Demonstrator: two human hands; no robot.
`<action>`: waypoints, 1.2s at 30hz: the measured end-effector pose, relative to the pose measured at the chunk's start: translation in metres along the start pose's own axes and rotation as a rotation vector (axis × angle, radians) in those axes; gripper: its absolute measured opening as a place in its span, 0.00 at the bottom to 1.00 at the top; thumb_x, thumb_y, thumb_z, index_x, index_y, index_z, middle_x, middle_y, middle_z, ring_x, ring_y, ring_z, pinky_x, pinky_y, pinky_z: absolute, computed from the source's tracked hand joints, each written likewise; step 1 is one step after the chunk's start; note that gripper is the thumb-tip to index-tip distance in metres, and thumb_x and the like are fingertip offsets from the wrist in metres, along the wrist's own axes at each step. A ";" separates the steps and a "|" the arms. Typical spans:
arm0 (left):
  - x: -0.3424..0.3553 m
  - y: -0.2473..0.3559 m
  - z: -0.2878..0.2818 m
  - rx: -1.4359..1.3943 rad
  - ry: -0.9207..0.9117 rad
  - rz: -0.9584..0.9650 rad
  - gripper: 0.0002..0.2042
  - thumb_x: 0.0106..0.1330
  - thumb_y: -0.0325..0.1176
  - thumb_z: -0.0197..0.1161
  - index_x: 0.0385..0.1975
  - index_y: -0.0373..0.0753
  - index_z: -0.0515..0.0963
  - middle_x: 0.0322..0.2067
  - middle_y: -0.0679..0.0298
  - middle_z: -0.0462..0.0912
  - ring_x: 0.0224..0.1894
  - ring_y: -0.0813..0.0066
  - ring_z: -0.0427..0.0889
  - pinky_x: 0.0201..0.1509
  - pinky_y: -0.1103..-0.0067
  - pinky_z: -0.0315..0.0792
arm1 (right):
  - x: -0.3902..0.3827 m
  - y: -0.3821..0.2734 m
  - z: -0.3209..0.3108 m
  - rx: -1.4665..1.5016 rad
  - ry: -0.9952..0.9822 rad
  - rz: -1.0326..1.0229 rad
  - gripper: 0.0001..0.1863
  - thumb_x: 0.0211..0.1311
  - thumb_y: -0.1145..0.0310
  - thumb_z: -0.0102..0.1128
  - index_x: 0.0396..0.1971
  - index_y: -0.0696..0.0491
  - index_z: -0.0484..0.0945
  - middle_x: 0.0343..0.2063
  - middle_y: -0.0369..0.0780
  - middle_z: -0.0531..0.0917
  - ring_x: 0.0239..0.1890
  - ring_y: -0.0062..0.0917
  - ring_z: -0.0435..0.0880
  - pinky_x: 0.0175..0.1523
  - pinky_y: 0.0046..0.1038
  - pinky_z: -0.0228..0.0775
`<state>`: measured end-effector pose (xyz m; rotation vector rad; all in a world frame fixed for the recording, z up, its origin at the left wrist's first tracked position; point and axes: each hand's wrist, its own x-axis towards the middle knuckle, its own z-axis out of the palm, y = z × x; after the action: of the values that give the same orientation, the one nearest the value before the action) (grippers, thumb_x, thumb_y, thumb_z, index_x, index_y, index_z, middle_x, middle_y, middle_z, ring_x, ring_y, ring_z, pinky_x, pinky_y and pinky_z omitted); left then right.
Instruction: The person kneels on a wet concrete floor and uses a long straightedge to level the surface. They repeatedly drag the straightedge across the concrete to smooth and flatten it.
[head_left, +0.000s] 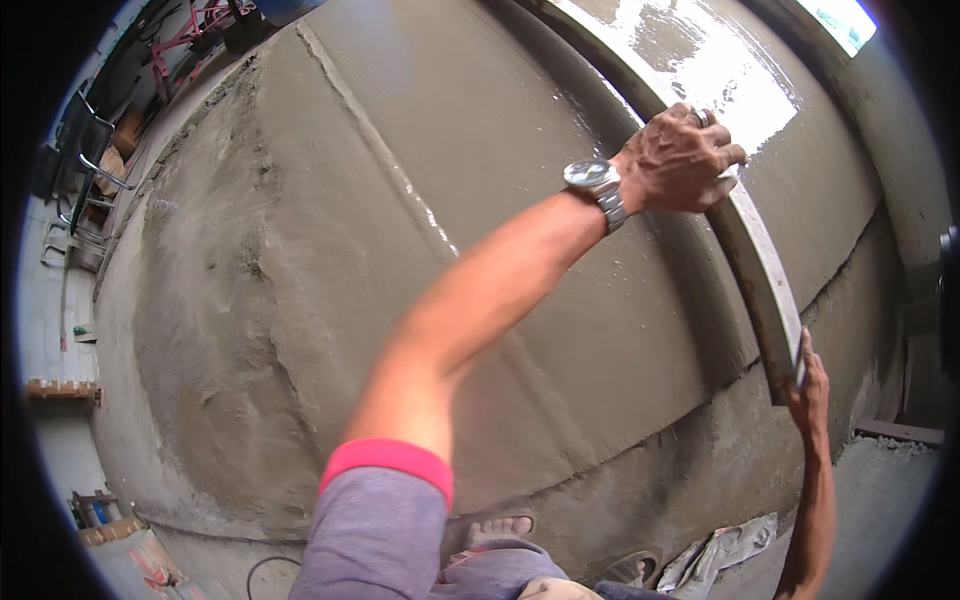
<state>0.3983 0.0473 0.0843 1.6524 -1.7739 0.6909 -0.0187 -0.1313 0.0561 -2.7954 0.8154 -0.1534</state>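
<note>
A long pale screed bar (pixel 762 255) lies on edge over a surface of wet grey cement (pixel 600 300), running from the top of the view down to the right. My left hand (pixel 678 162) is closed around its upper side, partway along; a metal watch is on that wrist. At the bar's near end, my right hand (pixel 813 392) grips the tip, one finger stretched along its side. Smooth cement with a shallow ridge (pixel 375 160) spreads left of the bar, and shiny water (pixel 690 60) covers the cement beyond it.
Rougher cement (pixel 215 320) borders the far left. Chairs (pixel 88 150) and a pink bicycle frame (pixel 185 40) stand past that edge. My sandalled feet (pixel 500 525) are at the near edge, beside a crumpled sack (pixel 715 560). A wall (pixel 880 110) rises at the right.
</note>
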 end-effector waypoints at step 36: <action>0.001 0.385 -0.286 0.246 -1.070 -0.920 0.19 0.49 0.39 0.73 0.39 0.39 0.79 0.38 0.59 0.81 0.43 0.55 0.77 0.52 0.64 0.69 | 0.142 0.064 0.035 0.122 0.058 -0.086 0.46 0.58 0.49 0.67 0.72 0.51 0.58 0.53 0.55 0.77 0.54 0.46 0.80 0.58 0.41 0.73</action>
<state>0.0387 0.2884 0.2914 2.9891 -1.1839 -0.5308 0.0726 -0.2543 0.0120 -2.7225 0.6750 -0.2902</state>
